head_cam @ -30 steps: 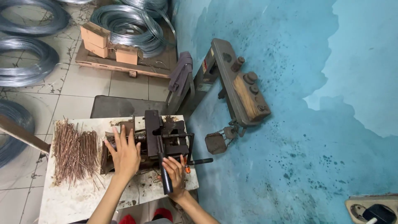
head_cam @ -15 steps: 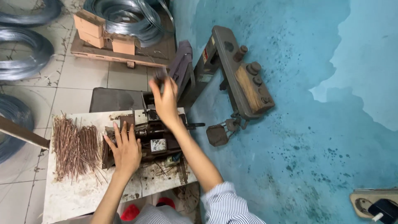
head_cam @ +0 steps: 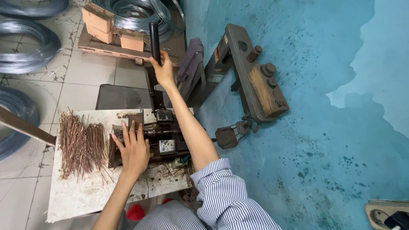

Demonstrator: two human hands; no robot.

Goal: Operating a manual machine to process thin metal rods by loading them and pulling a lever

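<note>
While your right hand (head_cam: 163, 70) is stretched to the far side of the bench (head_cam: 76, 194), its fingers are clamped around the black handle (head_cam: 154, 38) of a long lever that stands nearly upright from the small metal press (head_cam: 159, 136) bolted near the bench's far right corner. Your left hand (head_cam: 133, 149) lies flat on the near left part of that press, fingers spread apart and pressing down, gripping nothing. Just left of that hand, a heap of short rusty-brown wire pieces (head_cam: 81, 142) lies on the stained white bench top, most of them pointing near to far, and a few loose pieces are scattered on the bench just near the press. On the tiled floor at the far left lie coils of grey wire (head_cam: 25, 44), and another coil sits on a wooden pallet (head_cam: 106, 44) beside small cardboard boxes (head_cam: 99, 19). To the right, a heavy steel bending tool (head_cam: 255, 76) with round pegs rests on the blue-painted floor (head_cam: 324, 140).
</note>
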